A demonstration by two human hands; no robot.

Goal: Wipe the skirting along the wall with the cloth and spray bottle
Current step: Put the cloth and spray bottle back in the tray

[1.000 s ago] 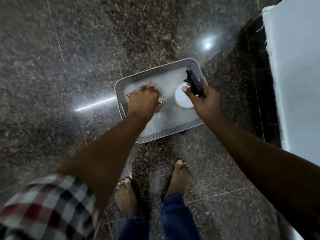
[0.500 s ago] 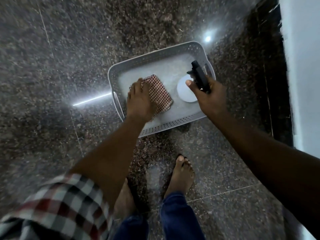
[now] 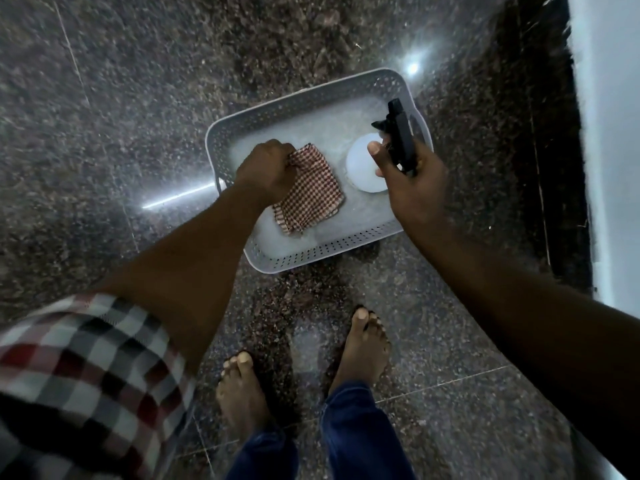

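A red-and-white checked cloth (image 3: 310, 192) hangs folded over the grey perforated basket (image 3: 322, 252) on the floor. My left hand (image 3: 266, 173) pinches its upper left corner in a closed fist. My right hand (image 3: 414, 183) grips the black trigger head of the spray bottle (image 3: 400, 133), whose white body (image 3: 362, 164) shows below, over the basket's right side. The black skirting (image 3: 550, 150) runs along the foot of the pale wall (image 3: 613, 133) at the right.
Dark speckled granite floor tiles (image 3: 138, 98) with glare spots surround the basket. My bare feet (image 3: 367, 344) stand just behind the basket. A checked sleeve (image 3: 79, 368) fills the lower left.
My left hand went from lying flat on the cloth to pinching its corner and lifting it, so more cloth shows. The right hand keeps hold of the spray bottle; the view shifted slightly.
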